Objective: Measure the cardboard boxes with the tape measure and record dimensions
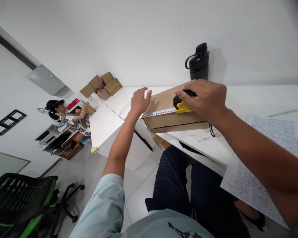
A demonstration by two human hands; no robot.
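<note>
A flat brown cardboard box (164,114) lies on the white table (250,99). My right hand (203,99) is closed round a yellow and black tape measure (181,105) resting on the box's top. Its white blade (159,113) runs left along the box's near edge. My left hand (139,100) sits at the box's left end, fingers bent over the tip of the blade and the corner of the box.
A black bottle (198,62) stands behind the box by the wall. A sheet of handwritten paper (268,145) overhangs the table's near edge. Several small cardboard boxes (101,86) are stacked far left, near a seated person (69,117). A green and black chair (20,201) stands lower left.
</note>
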